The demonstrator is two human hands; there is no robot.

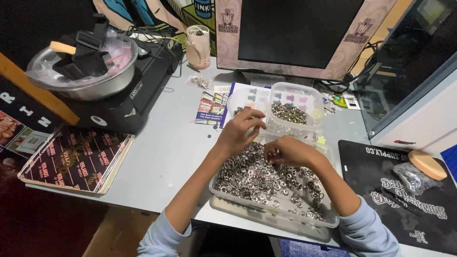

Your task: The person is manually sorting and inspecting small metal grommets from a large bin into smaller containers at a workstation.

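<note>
The person is sorting small shiny metal rings [257, 178] in the long clear plastic tray [273, 216] at the counter's [162, 152] front edge, right hand [288, 151] pinching some, left hand [240, 131] curled just above, so careful picking seems needed next.

Head camera — looking down, close over desk [162, 152].

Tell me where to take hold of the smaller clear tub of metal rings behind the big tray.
Take the smaller clear tub by its short right-hand rim, coming in from the right. That side looks free, while the left hand hovers by its left end and the big tray crowds its near edge.
</note>
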